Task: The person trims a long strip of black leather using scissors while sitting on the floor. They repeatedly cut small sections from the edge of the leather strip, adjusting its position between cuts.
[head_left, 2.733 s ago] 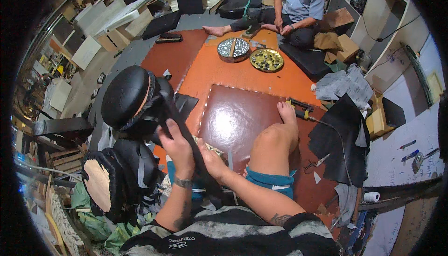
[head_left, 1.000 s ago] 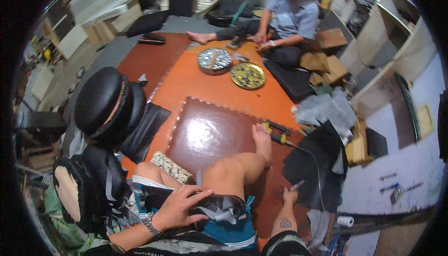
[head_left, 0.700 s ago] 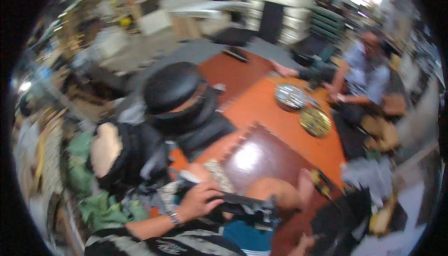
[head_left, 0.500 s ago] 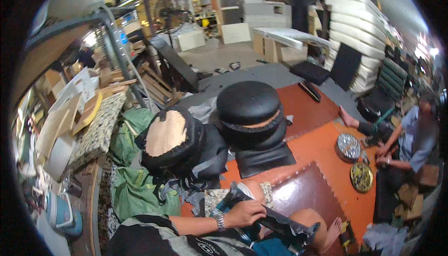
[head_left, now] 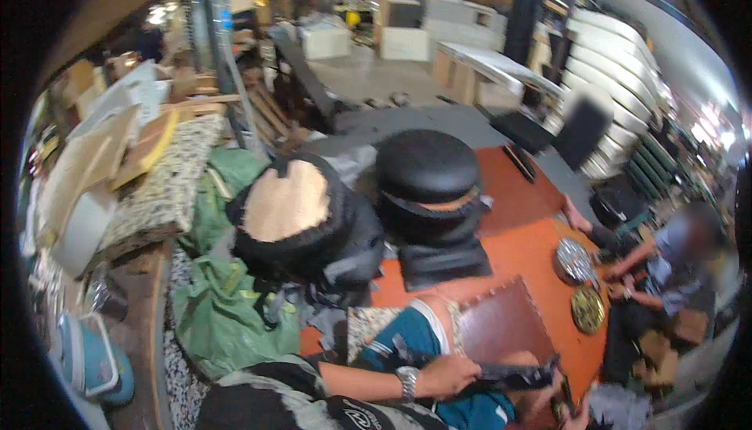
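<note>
My left hand (head_left: 448, 375), with a metal watch at its wrist, is closed on one end of a strip of black leather-like material (head_left: 517, 375). The strip stretches to the right above my bent legs in teal shorts (head_left: 415, 334). At the lower edge my right hand (head_left: 578, 414) is partly in view beside a dark hand tool (head_left: 562, 400); blur hides whether its fingers grip it. Ahead of me lie a round black-covered seat piece with a bare wooden face (head_left: 286, 201) and a stack of round black cushions (head_left: 427, 168).
On the right a person (head_left: 666, 265) sits by two round tins (head_left: 587, 310) of small pieces. Green sacking (head_left: 227, 312), a speckled foam slab (head_left: 168, 187) and a blue bucket (head_left: 94, 359) stand left. White foam blocks (head_left: 607, 77) are piled at the back right.
My left hand has moved right and slightly down with the black strip, which now lies straighter. My right hand has come into view beside the dark tool. The view has shifted slightly.
</note>
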A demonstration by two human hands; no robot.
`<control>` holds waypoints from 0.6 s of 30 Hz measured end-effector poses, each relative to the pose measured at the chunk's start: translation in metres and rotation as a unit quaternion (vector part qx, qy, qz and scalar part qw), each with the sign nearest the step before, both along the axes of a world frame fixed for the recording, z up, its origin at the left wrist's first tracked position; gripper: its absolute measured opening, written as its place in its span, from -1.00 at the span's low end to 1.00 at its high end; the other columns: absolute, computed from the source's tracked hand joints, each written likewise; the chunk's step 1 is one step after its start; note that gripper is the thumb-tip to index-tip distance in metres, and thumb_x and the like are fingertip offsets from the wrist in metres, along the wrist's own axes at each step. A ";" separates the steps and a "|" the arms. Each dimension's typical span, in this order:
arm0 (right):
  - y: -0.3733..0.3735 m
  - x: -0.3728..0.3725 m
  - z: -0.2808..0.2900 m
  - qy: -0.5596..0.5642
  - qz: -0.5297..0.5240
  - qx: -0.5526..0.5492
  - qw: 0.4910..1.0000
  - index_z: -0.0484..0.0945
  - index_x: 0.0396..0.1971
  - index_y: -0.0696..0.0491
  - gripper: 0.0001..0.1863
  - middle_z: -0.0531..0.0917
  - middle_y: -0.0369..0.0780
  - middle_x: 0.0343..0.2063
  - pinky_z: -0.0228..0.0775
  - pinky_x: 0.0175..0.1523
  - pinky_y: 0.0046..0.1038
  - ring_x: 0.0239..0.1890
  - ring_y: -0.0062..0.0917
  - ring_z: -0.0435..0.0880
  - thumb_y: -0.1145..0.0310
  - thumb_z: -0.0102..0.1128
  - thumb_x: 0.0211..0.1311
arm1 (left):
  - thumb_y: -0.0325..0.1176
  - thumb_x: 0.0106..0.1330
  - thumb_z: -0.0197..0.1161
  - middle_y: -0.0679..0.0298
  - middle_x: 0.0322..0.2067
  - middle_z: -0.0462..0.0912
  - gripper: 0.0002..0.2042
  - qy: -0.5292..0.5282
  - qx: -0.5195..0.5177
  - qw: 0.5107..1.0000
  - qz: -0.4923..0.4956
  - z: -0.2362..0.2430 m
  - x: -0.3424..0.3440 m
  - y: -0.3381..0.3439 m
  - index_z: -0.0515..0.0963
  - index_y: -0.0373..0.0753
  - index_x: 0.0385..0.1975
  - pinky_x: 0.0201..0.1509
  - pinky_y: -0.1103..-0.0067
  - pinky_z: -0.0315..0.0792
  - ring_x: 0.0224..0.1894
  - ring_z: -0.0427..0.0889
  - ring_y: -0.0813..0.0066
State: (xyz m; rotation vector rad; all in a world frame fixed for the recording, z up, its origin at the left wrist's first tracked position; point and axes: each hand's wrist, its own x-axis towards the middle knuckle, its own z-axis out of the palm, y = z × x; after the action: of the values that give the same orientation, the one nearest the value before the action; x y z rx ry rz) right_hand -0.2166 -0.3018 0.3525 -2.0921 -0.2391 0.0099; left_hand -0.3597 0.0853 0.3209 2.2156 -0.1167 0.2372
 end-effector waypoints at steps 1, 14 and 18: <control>0.013 0.001 0.032 -0.061 0.000 0.019 0.998 0.58 0.22 0.29 -0.32 0.70 0.03 0.09 0.55 0.19 -0.31 0.11 -0.29 0.70 0.35 0.61 0.09 | -0.34 0.34 0.24 0.01 -0.30 0.72 -0.83 -0.013 -0.002 1.000 0.000 0.002 -0.002 -0.001 0.67 -0.21 -0.17 -0.10 0.13 0.59 -0.16 0.72 -0.09; 0.143 -0.062 0.220 -0.164 0.364 -0.590 0.702 0.50 0.28 0.02 -0.32 0.67 -0.11 -0.06 0.50 0.08 -0.17 0.01 -0.17 0.64 0.26 0.45 0.11 | -0.47 0.21 0.37 0.05 -0.44 0.60 -0.87 -0.052 0.012 0.998 0.035 0.003 -0.018 -0.008 0.55 -0.26 -0.33 -0.19 0.18 0.53 -0.30 0.63 -0.02; 0.162 -0.054 0.199 -0.217 0.369 -0.616 0.661 0.54 0.29 0.03 -0.40 0.69 -0.11 -0.05 0.49 0.10 -0.22 0.03 -0.24 0.64 0.29 0.33 0.20 | -0.47 0.23 0.37 0.06 -0.43 0.63 -0.87 -0.064 -0.006 0.997 0.033 0.000 -0.015 -0.007 0.61 -0.27 -0.26 -0.17 0.20 0.53 -0.30 0.63 0.00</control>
State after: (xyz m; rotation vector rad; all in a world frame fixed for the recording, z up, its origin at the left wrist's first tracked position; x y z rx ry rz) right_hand -0.2701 -0.1403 0.5511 -3.1073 -1.8068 0.2162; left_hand -0.3751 0.0784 0.3207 2.1938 -0.1128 0.4153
